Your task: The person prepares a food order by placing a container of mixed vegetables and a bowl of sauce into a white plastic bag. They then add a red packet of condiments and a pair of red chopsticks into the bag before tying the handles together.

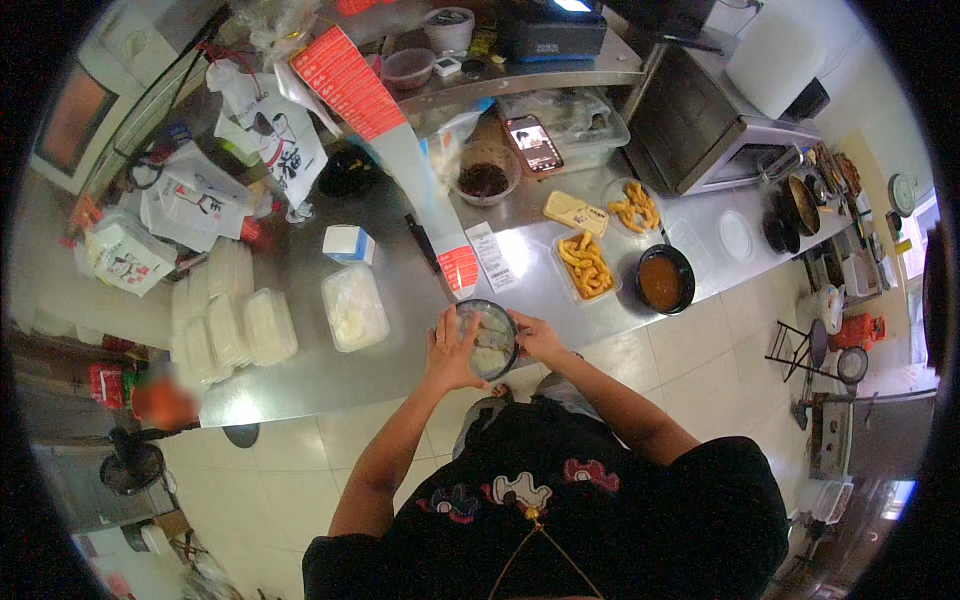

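At the counter's front edge I have a round black-rimmed food bowl [493, 340] between both hands. Its transparent lid shows pale green and whitish food beneath. My left hand [452, 348] spreads across the lid's left side, while my right hand [538, 337] grips the right rim. Just beyond the bowl lies the end of a long plastic strip with red printed labels [458, 268], beside a printed receipt [491, 256]. To the right are a rectangular tub of fried golden strips [585, 264], a round tub of similar pieces [634, 208] and a black bowl of brown sauce [665, 279].
On the steel counter [300, 394] at left stand stacked plastic containers [232, 322], a white-filled lidded container [355, 309] and a small box [349, 244]. Printed bags [274, 135] hang behind them. A phone [534, 144] leans against a plastic bin [577, 124]; an oven [712, 120] stands back right.
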`<state>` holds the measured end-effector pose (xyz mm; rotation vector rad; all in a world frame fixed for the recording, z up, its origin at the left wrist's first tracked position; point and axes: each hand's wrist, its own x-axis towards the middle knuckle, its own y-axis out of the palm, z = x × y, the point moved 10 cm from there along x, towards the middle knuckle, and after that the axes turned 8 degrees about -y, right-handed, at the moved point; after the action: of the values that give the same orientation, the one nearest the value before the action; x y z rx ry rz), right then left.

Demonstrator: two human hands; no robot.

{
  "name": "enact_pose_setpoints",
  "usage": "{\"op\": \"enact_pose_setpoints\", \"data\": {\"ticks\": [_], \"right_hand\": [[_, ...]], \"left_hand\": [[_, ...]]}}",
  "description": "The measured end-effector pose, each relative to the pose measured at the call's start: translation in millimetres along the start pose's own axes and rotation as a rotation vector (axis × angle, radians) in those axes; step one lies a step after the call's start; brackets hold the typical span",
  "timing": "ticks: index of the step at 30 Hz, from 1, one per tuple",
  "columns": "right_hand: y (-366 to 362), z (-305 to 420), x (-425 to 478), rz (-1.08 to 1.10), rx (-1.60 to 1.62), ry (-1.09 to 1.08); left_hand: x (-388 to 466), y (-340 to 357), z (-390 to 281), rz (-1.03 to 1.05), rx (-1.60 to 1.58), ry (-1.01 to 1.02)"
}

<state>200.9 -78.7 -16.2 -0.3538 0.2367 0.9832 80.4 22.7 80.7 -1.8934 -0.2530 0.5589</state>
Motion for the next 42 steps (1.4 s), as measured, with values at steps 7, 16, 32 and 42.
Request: {"op": "enact_pose_setpoints", "data": {"ticks": [7,16,32,42], "right_hand": [[2,-2,-13,0.147,0.128,-0.085],[18,-3,-17,0.225,0.341,0.01],[-405,-8,-95,-0.432,0.146,-0.208],[-474,-58,-61,-0.378,-1.136,-0.29]], "left_hand": [[-5,7,29,-0.194,-0.281,-0.047],[-50,111,111,-0.079,-1.703,-0.528],[-31,20,118,-0.627,-0.816,-0.573],[112,51,-228,0.071,-0.958,-0.312]]}}
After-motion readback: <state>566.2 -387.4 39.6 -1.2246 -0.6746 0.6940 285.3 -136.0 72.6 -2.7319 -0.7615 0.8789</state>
